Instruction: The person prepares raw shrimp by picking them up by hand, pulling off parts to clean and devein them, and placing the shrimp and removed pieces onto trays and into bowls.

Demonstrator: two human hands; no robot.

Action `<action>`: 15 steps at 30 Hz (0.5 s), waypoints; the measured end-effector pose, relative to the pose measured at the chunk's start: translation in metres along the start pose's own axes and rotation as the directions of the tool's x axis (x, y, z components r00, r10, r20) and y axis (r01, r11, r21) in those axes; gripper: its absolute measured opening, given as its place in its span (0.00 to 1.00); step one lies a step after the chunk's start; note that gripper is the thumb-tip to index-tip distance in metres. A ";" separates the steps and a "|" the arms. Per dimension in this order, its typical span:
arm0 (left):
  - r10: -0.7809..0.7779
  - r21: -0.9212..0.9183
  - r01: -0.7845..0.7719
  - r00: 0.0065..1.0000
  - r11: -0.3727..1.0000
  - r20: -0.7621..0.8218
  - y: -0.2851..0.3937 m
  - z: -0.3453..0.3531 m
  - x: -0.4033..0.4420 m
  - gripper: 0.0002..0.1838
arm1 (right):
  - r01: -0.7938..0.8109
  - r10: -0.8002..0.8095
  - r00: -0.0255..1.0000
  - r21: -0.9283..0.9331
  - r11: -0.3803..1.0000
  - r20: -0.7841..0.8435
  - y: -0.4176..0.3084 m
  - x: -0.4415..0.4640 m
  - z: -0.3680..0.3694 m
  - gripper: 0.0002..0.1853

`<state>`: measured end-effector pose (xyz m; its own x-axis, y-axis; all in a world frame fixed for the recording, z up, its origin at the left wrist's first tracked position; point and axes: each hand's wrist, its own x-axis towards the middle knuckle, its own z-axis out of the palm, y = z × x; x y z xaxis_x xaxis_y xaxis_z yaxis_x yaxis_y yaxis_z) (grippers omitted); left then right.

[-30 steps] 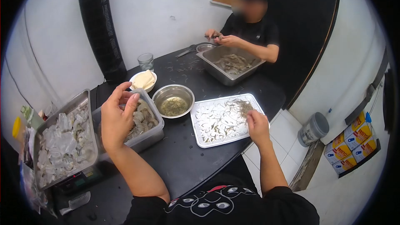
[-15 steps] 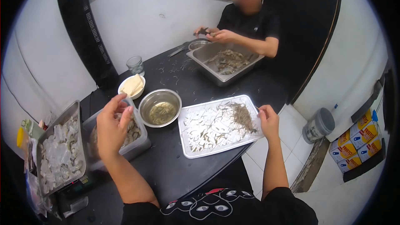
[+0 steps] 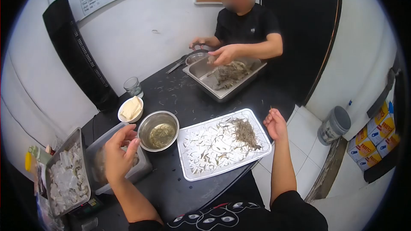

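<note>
My left hand [image 3: 120, 152], fingers curved and thumb apart with nothing visible between them, is over a clear plastic container [image 3: 145, 169] of what look like shrimp, partly hidden by the hand. To the right, my right hand [image 3: 276, 125] is closed in a pinch on a thin stick [image 3: 270, 108], whose tip points up. That hand is just beyond the right end of a white tray [image 3: 191, 175]. Thin strands and small scraps are scattered over the tray, with a brownish clump of strands [image 3: 245, 131] at its right side. A steel bowl [image 3: 141, 141] with cloudy liquid stands between the container and the tray.
At far left is a metal pan [image 3: 83, 179] of ice. A white bowl [image 3: 121, 115] with pale pieces and a glass [image 3: 133, 87] stand behind the steel bowl. Across the black table [image 3: 171, 102], a co-worker reaches over a steel pan [image 3: 218, 96]; scissors [image 3: 175, 65] lie nearby.
The view has tilted up, shifting the scene downward. My right hand is now farther up along the tray's right end. The co-worker's hand has lowered towards the steel pan.
</note>
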<state>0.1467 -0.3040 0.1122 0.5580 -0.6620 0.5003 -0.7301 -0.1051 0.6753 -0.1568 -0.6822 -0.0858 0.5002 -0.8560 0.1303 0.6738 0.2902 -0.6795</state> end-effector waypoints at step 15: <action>0.060 0.085 -0.100 0.924 0.991 0.379 0.003 0.082 -0.003 0.16 | 0.046 -0.046 0.999 -0.194 0.980 0.004 0.003 0.003 0.002 0.03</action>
<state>0.1106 -0.3630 0.0688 0.3220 -0.8988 0.2975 -0.8129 -0.1015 0.5734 -0.1519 -0.6825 -0.0862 0.4713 -0.8665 0.1643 0.5778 0.1626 -0.7998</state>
